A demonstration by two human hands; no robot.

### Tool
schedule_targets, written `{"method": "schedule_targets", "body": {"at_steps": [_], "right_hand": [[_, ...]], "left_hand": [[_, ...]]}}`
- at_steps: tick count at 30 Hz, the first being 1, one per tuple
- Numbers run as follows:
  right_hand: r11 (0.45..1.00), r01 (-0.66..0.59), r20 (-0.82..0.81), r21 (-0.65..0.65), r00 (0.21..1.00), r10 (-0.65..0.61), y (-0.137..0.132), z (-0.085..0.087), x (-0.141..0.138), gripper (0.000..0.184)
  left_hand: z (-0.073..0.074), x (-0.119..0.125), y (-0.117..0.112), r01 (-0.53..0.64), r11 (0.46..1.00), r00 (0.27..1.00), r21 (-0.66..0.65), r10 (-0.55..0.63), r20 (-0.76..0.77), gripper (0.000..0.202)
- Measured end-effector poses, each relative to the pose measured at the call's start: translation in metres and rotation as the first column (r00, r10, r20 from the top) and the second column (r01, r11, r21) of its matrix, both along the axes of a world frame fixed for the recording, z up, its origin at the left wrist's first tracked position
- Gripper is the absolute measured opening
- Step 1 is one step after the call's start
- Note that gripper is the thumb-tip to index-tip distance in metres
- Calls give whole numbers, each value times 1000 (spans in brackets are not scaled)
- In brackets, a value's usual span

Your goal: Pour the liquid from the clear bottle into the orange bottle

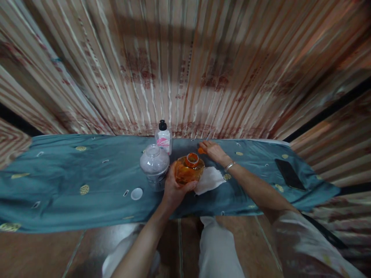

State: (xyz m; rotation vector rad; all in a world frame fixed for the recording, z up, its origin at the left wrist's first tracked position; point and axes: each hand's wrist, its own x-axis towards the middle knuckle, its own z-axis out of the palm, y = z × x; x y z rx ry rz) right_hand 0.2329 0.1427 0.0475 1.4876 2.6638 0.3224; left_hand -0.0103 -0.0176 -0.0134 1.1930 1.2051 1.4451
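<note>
My left hand (176, 189) wraps round the lower side of an uncapped jar (189, 172), see-through amber with a round open mouth facing up. Just beyond the jar to the right, my right hand (214, 151) pinches a small orange cap (202, 150) between its fingers. A crumpled white tissue (209, 180) lies on the cloth beside the jar, below my right wrist. Left of my left hand stands a clear, open-topped jar (155, 166). A white round lid (136, 194) lies flat in front of it.
A clear bottle with a black cap and pink label (164, 139) stands behind the clear jar. The table wears a blue-green cloth (63, 170). On its right lies a dark phone (289, 174). A striped curtain (174, 69) hangs along the back edge.
</note>
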Motion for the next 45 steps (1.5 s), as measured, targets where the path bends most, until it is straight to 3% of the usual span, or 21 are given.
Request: {"method": "schedule_targets", "body": {"at_steps": [8,20,28,31,33,35,39,41,43,45], "right_hand": [[997,-45,105,-66,993,52,-2,-15,21,27],[999,-30,68,-39,997,32,-8,-30,36,51],[1000,5,2,-9,1000,-5,-12,-30,36,61],[1000,22,-169,21,985,-18,-21,-35,34,64],[997,63,-417,37,908,-42,-33,-41,30,62],[991,132,-668,21,739,-84,-48,-46,22,61],[968,192,-958,-161,204,-200,-84,-45,-3,77],[963,127,-970,-238,22,-242,-101,-36,-19,85],[963,38,-963,-268,-50,-266,-115,-25,-35,95],[966,-53,-967,-251,-34,-253,-126,-15,-50,108]], "left_hand": [[1,2,0,30,1000,999,-9,-30,20,105],[0,0,2,6,1000,999,-9,-6,-32,108],[5,6,2,-13,999,997,42,16,-73,102],[5,7,3,-8,998,996,60,14,-87,101],[4,7,3,2,997,996,72,5,-94,102],[3,7,4,15,996,995,82,-6,-100,104],[1,5,6,32,994,994,104,-21,-107,108],[0,3,6,40,992,994,117,-27,-107,107],[0,2,6,48,990,994,130,-34,-106,106],[-1,1,5,59,989,994,138,-45,-103,107]]}}
